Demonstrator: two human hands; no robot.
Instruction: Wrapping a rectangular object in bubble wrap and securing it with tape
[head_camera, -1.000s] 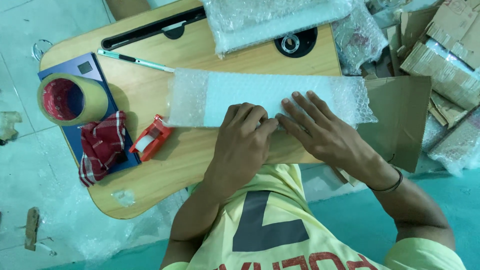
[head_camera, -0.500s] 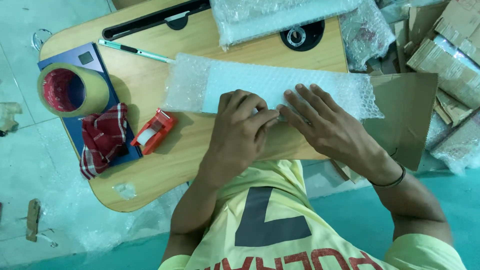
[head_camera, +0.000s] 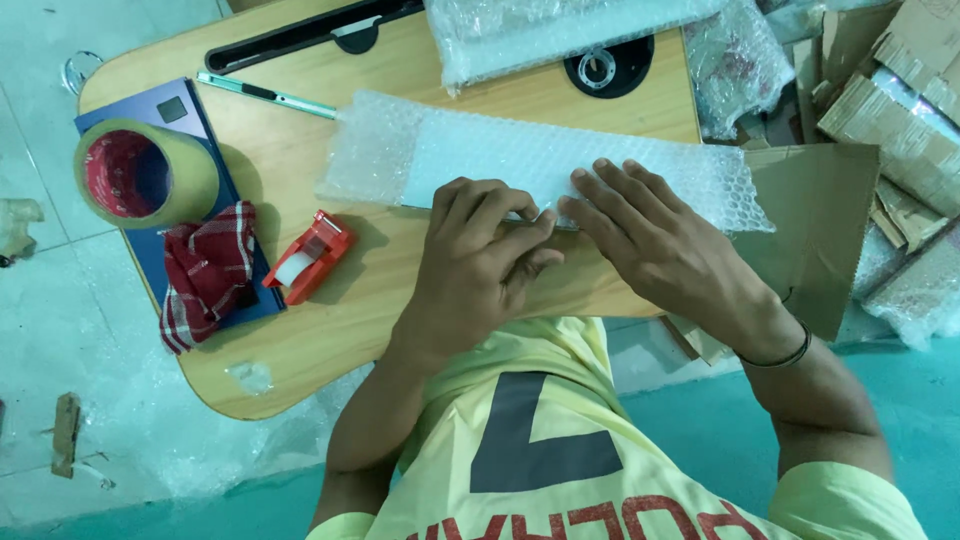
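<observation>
Wooden table (head_camera: 330, 330): hands apparently flat on bubble-wrapped parcel (head_camera: 480, 155)

A small wooden desk (head_camera: 330, 330) with round corners sat low on the floor (head_camera: 60, 330). The floor had big pale tiles, and it looked a bit dusty and worn. A teal mat (head_camera: 700, 420) lay along the near side. Brown cardboard boxes (head_camera: 900, 110) were piled up on the right side. The light was soft and even, with faint shadows.
</observation>
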